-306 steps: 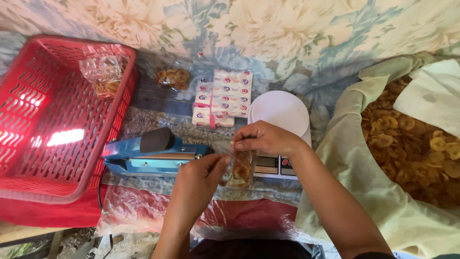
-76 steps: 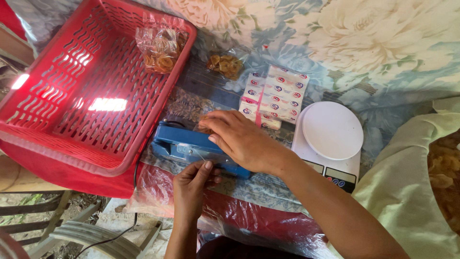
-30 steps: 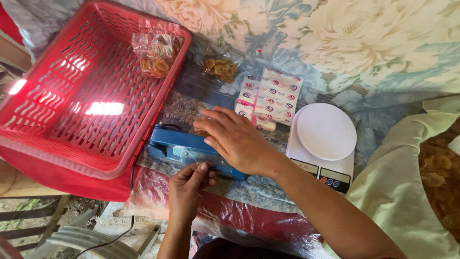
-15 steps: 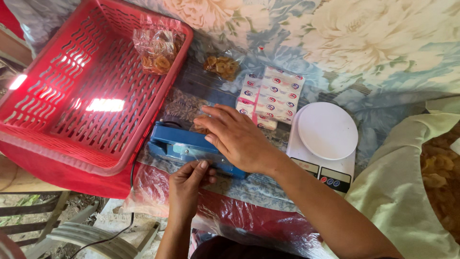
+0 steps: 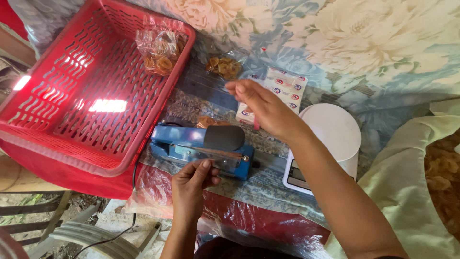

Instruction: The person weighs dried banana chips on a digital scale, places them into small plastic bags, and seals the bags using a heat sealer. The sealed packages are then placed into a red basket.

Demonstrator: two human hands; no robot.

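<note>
Holding chip bag [image 5: 168, 45] – red basket [image 5: 91, 91]; left hand [image 5: 191, 184] pinching sealer [image 5: 206, 148] bag edge, right hand [image 5: 266, 108] open.

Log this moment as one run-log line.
left hand: pinching clear bag edge at blue sealer | right hand: raised above sealer, empty | red basket: one filled bag

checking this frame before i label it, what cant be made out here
- Left hand: what its fingertips pinch at the blue heat sealer is hidden by the fingers, head view.
- Right hand: motion-blurred; whether it holds anything is unclear.
- Scale: display covered by the right forearm.
- Sack of chips: cut off by the right edge.
</note>
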